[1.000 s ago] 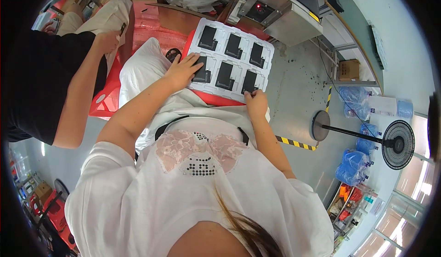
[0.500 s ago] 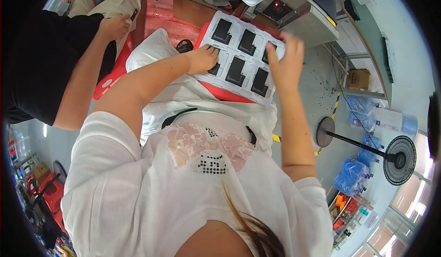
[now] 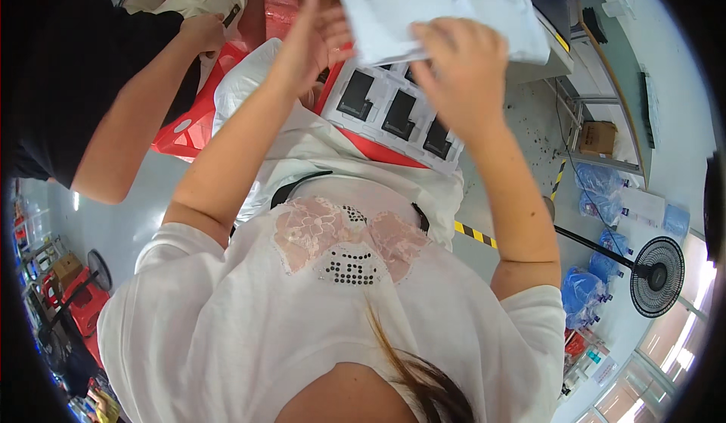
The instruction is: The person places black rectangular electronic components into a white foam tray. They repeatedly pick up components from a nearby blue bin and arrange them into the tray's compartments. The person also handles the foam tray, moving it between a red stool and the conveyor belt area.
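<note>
A white moulded plastic tray point(image 3: 386, 22) is lifted and tilted over the far side of a lower one. My right hand point(image 3: 465, 67) grips its near edge, thumb below and fingers on top. Just left of the raised tray, my left hand point(image 3: 311, 48) is open, its fingers spread and slightly blurred; whether it touches the tray I cannot tell. The lower white tray point(image 3: 412, 150) rests at my lap on something red point(image 3: 370, 147). Flat black notched parts point(image 3: 398, 114) lie in its pockets. The raised tray hides its far row.
At the left, a person in a black top point(image 3: 83, 90) stands close, near a red stool point(image 3: 178, 132). A metal-sided bench point(image 3: 529, 67) is at the far right. Further right are a standing fan point(image 3: 656, 275), a cardboard box point(image 3: 597, 137) and blue water bottles point(image 3: 582, 294).
My hands have left the black parts in the lower tray. The other white tray has come nearer, over its far row, with my right hand now holding it. My left hand has risen and opened.
</note>
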`<state>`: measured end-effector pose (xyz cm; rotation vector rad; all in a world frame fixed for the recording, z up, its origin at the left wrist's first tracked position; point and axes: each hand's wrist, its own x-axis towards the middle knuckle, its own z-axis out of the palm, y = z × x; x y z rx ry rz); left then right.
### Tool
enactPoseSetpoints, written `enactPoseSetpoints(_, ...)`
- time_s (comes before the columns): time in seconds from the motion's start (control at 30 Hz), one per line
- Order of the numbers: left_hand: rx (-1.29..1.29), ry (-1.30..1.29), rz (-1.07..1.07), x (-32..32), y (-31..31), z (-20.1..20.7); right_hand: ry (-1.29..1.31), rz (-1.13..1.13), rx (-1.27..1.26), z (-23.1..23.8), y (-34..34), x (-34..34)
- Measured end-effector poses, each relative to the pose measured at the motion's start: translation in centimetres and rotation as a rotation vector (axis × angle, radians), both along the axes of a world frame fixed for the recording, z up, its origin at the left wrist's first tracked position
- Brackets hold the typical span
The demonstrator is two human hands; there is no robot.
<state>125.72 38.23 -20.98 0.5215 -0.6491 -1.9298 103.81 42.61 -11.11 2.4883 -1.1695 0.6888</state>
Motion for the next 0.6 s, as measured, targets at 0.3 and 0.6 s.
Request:
enactPoseSetpoints(0.3, 0.002, -0.497, 0.169, 5.0, 3.4, 1.8, -0.391, 0.161, 0.181, -3.1, 9.1, 2.0)
enactPoseSetpoints(0.6, 0.127, -0.671, 0.015, 4.7, 6.1, -8.2, -1.314, -0.847, 0.846, -11.0, 12.3, -5.5)
